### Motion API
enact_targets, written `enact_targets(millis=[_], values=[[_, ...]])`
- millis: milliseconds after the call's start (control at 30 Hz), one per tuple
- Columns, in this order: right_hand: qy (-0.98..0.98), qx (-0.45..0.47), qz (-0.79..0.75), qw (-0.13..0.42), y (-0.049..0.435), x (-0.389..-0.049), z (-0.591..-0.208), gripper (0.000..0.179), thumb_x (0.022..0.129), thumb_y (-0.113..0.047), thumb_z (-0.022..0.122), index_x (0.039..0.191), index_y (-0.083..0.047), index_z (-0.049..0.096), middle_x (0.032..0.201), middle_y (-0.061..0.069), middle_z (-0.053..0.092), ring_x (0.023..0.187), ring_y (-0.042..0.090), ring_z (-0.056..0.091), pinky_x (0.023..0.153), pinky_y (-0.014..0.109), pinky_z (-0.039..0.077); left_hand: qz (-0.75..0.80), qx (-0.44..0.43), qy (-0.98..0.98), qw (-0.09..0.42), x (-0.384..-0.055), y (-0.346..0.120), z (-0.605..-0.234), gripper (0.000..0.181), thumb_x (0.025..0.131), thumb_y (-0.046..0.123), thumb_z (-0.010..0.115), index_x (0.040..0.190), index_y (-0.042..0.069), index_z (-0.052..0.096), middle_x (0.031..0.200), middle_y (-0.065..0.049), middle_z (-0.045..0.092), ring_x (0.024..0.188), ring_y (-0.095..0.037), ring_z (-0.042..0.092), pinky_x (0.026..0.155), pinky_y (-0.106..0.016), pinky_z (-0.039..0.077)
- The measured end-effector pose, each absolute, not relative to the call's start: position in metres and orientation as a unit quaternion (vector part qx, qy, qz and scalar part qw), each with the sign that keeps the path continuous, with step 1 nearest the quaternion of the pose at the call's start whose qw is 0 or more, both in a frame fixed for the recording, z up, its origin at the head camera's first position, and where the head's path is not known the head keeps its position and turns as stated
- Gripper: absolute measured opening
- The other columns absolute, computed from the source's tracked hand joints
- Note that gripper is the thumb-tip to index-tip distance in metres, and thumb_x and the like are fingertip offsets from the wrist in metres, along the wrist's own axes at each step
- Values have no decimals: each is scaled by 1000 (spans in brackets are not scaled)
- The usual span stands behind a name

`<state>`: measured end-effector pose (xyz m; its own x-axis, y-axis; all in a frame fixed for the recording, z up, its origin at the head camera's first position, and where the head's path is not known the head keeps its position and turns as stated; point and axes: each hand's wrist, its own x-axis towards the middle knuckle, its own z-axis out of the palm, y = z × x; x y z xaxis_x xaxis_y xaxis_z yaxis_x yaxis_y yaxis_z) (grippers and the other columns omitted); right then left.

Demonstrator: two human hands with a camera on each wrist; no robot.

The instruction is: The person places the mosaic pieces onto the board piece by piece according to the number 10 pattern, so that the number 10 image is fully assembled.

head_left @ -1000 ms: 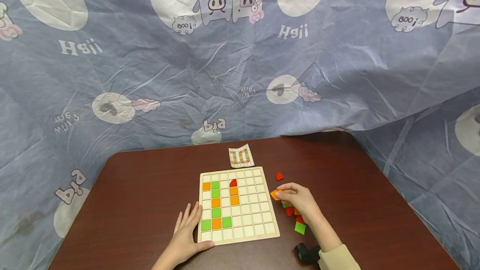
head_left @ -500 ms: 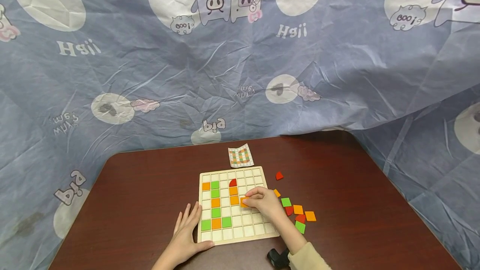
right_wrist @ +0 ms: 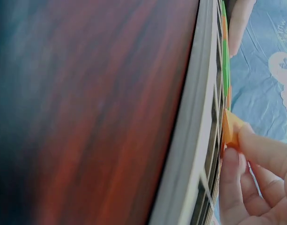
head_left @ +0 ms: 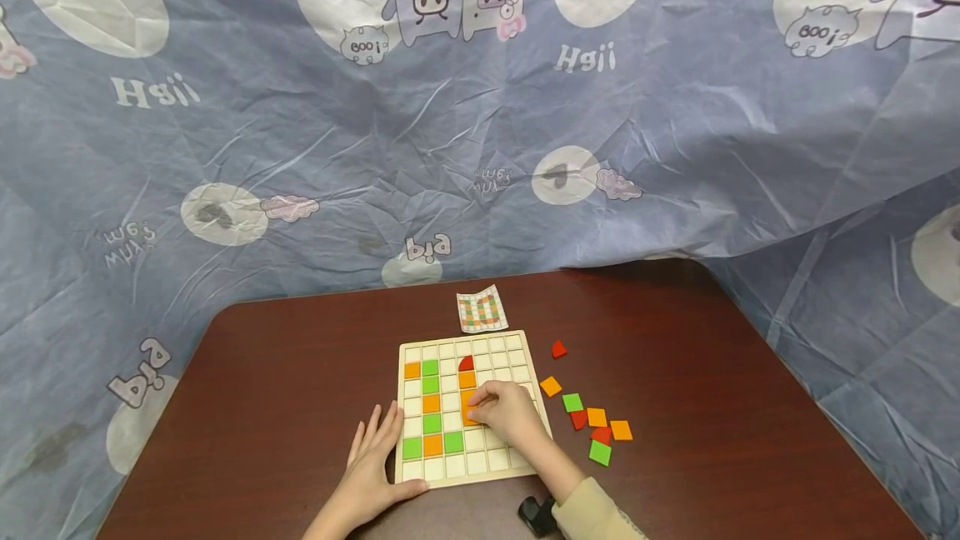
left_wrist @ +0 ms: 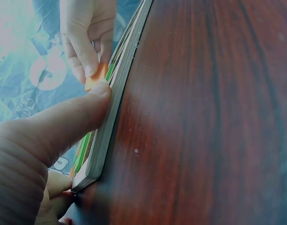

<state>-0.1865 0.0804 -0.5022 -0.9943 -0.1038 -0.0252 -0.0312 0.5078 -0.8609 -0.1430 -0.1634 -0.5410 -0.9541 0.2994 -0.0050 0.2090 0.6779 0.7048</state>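
While the left hand lies with fingers spread along its own side of the wooden grid board, thumb on the near rim, the right hand pinches an orange tile between thumb and fingertip. That tile is tilted at the board's surface, not lying flat, so its placing seems unfinished.

Between the two hands, eleven tiles already sit in cells. Nearest the left hand are five green ones, such as the green tile, with three orange among them; just ahead of the right fingertips stand two more orange and a red quarter-round tile. The visible cells around and beyond the right hand are bare, though the hand covers some.

To the right of the right hand, eight loose pieces wait on the desk: three orange, two green and three red. Judging by these, the work looks past halfway. Beyond both hands lies a card printed with a coloured grid, too small to match cell by cell.
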Motion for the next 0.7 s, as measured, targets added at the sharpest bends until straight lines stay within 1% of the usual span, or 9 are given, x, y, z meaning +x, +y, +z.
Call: enact_targets(millis=[33,100,167,300,433,500,633,700], values=[[871,-41,-488,32,80,-186,-502,8,78,-6,81,83,-6,74,73,0,69,62,6,59,58,23,47,377,138,914,61,-143,-163,-541,114,69,52,84,155,3,27,164,-16,19,152,-43,4,120,-36,-15],[878,-44,-476,22,78,-186,-502,8,78,-6,81,81,-6,74,73,-2,67,61,5,57,57,21,46,380,140,912,62,-144,-163,-539,114,69,51,84,155,3,27,164,-16,19,152,-43,4,121,-45,-12],[884,-47,-465,9,77,-185,-503,8,77,-5,82,79,-6,74,73,-1,63,62,5,54,56,20,45,380,140,912,64,-144,-163,-538,114,69,50,85,155,3,27,164,-16,18,152,-43,3,120,-49,-10],[896,-50,-441,-5,73,-185,-504,10,75,-3,83,75,-7,74,77,1,56,65,6,50,58,18,43,378,138,913,68,-144,-163,-538,114,69,51,85,156,4,26,164,-15,18,152,-42,3,121,-48,-11],[899,-45,-436,3,72,-184,-505,12,75,-2,83,80,-7,73,80,2,56,68,7,50,60,19,43,379,139,913,65,-144,-164,-538,114,70,50,85,155,3,26,164,-16,18,152,-43,3,120,-53,-8],[895,-42,-444,11,73,-183,-504,12,76,-3,82,83,-7,72,81,2,57,69,7,51,61,19,44,380,140,912,63,-144,-164,-539,114,70,50,85,155,3,26,164,-16,18,152,-43,3,120,-53,-8],[877,-28,-479,35,81,-184,-501,13,78,-7,81,87,-4,72,79,2,63,67,8,56,60,22,47,380,138,912,62,-143,-163,-539,114,70,51,84,155,3,26,164,-16,18,152,-43,3,121,-42,-13],[867,-16,-497,41,89,-186,-498,13,79,-8,80,88,-3,72,78,2,66,66,8,58,61,23,48,381,139,912,62,-143,-163,-540,114,69,51,85,155,3,26,164,-16,18,152,-43,3,121,-40,-14]])
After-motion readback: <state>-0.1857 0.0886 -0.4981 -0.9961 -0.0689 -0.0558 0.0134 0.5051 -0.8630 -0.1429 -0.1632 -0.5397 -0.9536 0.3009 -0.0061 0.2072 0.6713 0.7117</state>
